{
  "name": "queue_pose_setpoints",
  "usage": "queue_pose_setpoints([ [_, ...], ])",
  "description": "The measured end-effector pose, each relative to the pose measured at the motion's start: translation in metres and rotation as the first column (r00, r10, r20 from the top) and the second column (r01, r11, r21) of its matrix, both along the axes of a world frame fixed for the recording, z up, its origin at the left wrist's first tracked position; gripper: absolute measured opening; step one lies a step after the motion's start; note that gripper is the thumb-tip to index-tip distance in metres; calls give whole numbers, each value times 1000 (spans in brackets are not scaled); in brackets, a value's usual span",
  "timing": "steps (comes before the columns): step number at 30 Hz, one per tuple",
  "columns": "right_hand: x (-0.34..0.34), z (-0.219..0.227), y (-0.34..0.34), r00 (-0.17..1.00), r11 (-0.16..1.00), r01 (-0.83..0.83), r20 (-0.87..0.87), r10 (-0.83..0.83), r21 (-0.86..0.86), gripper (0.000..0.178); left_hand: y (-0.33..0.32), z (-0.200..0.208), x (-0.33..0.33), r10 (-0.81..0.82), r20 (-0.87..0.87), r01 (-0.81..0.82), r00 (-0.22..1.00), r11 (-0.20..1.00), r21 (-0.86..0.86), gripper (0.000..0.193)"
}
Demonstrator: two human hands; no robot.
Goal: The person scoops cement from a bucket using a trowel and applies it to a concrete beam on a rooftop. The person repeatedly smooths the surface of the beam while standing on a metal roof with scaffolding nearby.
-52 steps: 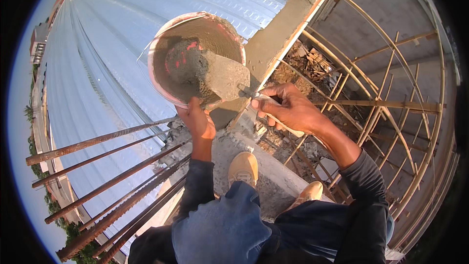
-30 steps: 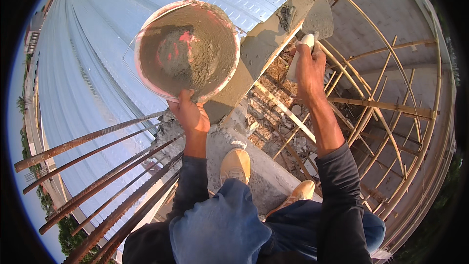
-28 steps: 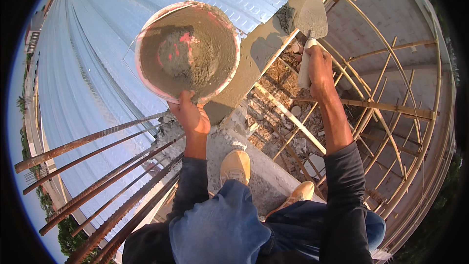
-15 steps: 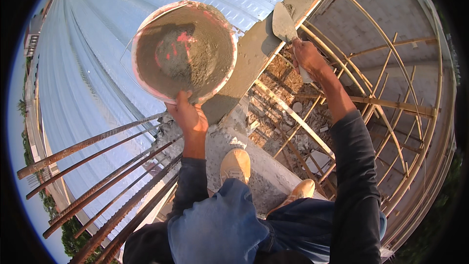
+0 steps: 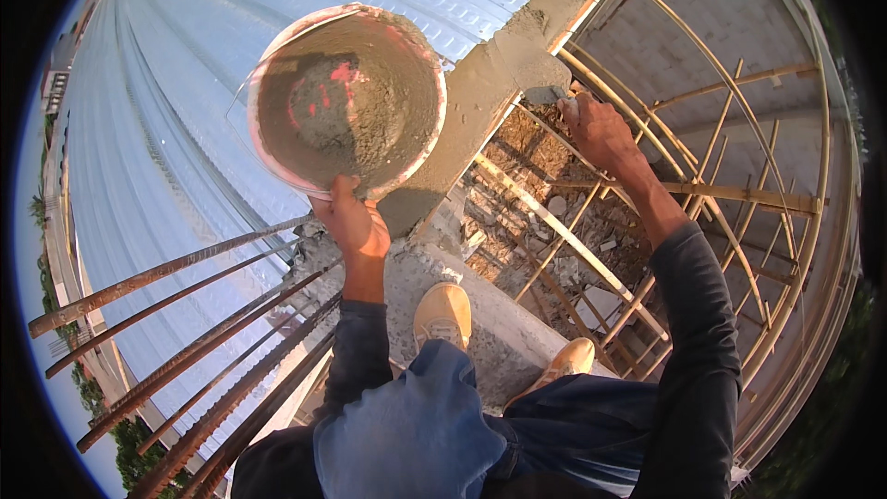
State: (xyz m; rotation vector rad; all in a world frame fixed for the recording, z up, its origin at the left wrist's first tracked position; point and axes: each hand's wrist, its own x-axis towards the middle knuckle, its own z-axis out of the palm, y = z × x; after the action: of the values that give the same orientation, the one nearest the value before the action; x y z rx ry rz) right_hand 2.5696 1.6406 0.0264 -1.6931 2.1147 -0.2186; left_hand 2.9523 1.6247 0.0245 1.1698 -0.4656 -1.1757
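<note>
My left hand (image 5: 353,224) grips the near rim of a round bucket (image 5: 262,152), thumb over the edge. Grey mortar (image 5: 337,115) coats its inside, with pinkish-red patches showing at the bottom. My right hand (image 5: 605,134) is closed round the handle of a trowel (image 5: 547,79), most of the handle hidden by the fingers. The trowel's blade lies at the right edge of a strip of wet mortar (image 5: 476,97) that runs from near my feet to the upper right. Some of the blade blends with the mortar in colour.
Corrugated metal sheeting (image 5: 176,83) spreads to the left. Rusty rebar (image 5: 176,277) juts out at lower left. Right of the mortar strip, bamboo poles (image 5: 730,222) stand over a drop with rubble (image 5: 573,231) below. My shoes (image 5: 443,314) rest on a concrete ledge (image 5: 504,310).
My right hand has come down and slightly right with the trowel, whose blade has tipped from upright and pointing away to lower along the mortar's edge. The bucket and left hand have barely moved.
</note>
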Motion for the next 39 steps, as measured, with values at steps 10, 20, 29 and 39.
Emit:
queue_pose_setpoints([
  [10, -74, -3, -43, 992, 992, 100, -65, -104, -71, 55, 2, 10, -9, -6, 0, 6, 1000, 1000, 0, 31],
  [20, -36, 13, -52, 873, 976, 174, 438, -213, 129, 47, 4, 11, -8, 12, 33, -13, 999, 1000, 18, 30],
  [29, -7, -5, -23, 983, 999, -15, 183, 5, 52, 51, 4, 11, -10, -8, 31, 7, 999, 999, 39, 38],
  [39, 23, 15, -4, 943, 986, 82, 308, -125, 147, 70, 4, 17, -7, -66, 79, 62, 995, 996, 63, 42],
])
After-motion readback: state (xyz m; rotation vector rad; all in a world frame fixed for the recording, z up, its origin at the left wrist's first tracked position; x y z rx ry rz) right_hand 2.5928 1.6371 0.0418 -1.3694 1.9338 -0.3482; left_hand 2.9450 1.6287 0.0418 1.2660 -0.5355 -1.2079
